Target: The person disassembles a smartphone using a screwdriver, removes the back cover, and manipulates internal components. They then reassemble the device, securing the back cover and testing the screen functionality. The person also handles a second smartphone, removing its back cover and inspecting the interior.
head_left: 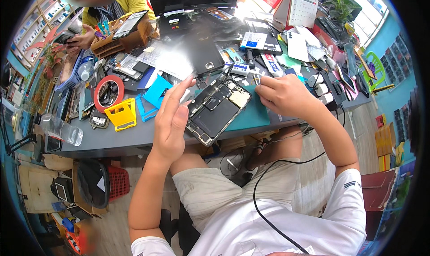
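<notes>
Room over teal mat (pixel 254 115) right of opened phone (pixel 216 116); dark panel (pixel 199 51) obstructs far side.

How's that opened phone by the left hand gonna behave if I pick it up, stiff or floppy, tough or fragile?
The opened phone will likely stay stiff, judging by its straight, slab-like outline. Its exposed inner parts suggest it's fragile if gripped across the open face. Being flat and rectangular, it would probably slide rather than roll.

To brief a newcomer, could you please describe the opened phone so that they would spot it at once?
On the grey desk, find the teal mat near the front edge. The opened phone slants across its left part, beside the left hand. Its bare dark insides set it apart from the closed white phone beyond.
</notes>
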Motion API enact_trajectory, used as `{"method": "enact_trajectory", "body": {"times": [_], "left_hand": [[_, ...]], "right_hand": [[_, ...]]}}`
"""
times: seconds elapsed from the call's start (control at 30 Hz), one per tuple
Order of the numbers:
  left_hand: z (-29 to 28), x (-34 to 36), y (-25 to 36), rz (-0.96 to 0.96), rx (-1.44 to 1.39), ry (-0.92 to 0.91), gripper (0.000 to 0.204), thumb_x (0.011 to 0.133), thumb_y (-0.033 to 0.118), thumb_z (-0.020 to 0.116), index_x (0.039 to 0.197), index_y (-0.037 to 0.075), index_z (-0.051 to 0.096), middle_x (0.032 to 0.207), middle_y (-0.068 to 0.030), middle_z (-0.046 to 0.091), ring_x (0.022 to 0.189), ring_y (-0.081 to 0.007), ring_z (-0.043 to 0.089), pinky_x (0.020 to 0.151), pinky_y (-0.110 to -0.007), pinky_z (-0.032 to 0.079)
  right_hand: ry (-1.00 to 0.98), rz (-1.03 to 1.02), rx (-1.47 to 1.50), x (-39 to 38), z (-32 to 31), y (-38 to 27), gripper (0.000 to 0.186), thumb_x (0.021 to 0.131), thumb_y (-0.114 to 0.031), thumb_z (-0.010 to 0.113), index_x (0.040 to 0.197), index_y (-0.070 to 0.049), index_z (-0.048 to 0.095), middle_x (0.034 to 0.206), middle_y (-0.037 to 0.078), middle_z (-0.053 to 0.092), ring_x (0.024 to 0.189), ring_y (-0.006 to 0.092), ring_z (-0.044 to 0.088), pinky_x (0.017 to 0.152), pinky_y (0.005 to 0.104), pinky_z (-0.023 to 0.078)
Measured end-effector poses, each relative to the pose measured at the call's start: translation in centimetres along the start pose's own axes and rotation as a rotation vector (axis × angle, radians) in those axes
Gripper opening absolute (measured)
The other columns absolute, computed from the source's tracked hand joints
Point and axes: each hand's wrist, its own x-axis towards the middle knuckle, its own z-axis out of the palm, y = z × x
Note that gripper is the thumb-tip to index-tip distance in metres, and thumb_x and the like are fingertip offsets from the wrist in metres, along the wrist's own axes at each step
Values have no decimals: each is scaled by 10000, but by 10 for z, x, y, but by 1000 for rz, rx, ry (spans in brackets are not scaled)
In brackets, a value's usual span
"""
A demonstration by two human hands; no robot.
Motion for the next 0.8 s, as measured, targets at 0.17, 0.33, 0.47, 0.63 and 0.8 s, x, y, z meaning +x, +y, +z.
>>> {"method": "enact_trajectory", "body": {"times": [0.17,0.33,0.47,0.63,0.8], "left_hand": [[0,-1,-1,-1,-15,-2,595,1156,395,451,1583,-12,523,1505,-214,587,1393,-314,574,1112,-426,517],[0,0,0,12,-16,-2,565,1156,350,454,1580,-18,524,1507,-224,587,1393,-315,575,1115,-424,514],[-5,-3,-1,54,-3,-14,513,1142,244,488,1575,-28,522,1510,-232,583,1393,-317,577,1119,-418,519],[-2,0,1,56,-36,-22,494,1137,201,515,1567,-43,517,1510,-249,566,1385,-331,582,1117,-430,535],[-2,-1,0,67,-39,-24,506,1151,238,510,1573,-41,507,1503,-256,556,1365,-329,596,1115,-439,545]], "right_hand": [[-103,-18,-16,-4,-9,1,242,826,-128,760,1040,-51,677,934,78,580,705,255,693,576,407,543],[-108,-17,-22,-7,-10,1,267,845,-134,765,1092,-55,702,918,66,588,691,246,681,564,390,534],[30,21,-13,-3,-16,-17,237,881,-141,772,1101,-72,719,885,48,584,665,237,672,540,385,523],[68,-156,128,17,-27,-62,255,874,-150,750,1106,-48,726,871,41,574,668,195,684,498,363,518],[8,-392,226,54,-18,-95,219,821,-163,720,969,-2,706,848,62,549,643,187,645,512,352,535]]}}
